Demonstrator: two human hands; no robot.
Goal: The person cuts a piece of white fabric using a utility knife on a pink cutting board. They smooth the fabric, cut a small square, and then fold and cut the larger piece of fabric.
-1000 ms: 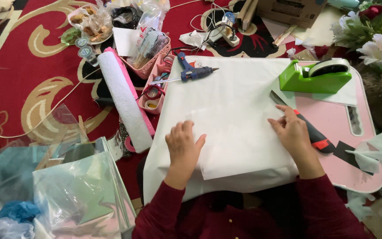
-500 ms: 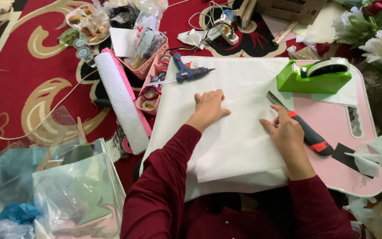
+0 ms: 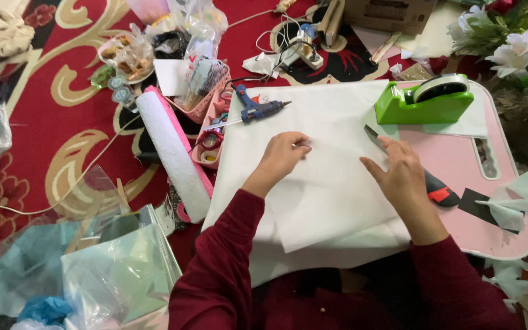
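Observation:
A large white paper sheet covers a pink lap table. My left hand presses down on the paper near its middle, fingers slightly curled and holding nothing. My right hand rests at the paper's right edge, closed around a utility knife with a black and red handle. The knife's blade points away from me toward the green tape dispenser. Both arms wear dark red sleeves.
A blue glue gun lies at the paper's far left corner. A white foam roll and a pink basket sit left of the table. Cellophane sheets lie at lower left and artificial flowers at upper right.
My left hand has slid away from me across the paper, from near the front edge to its middle. My right hand and the knife have hardly moved.

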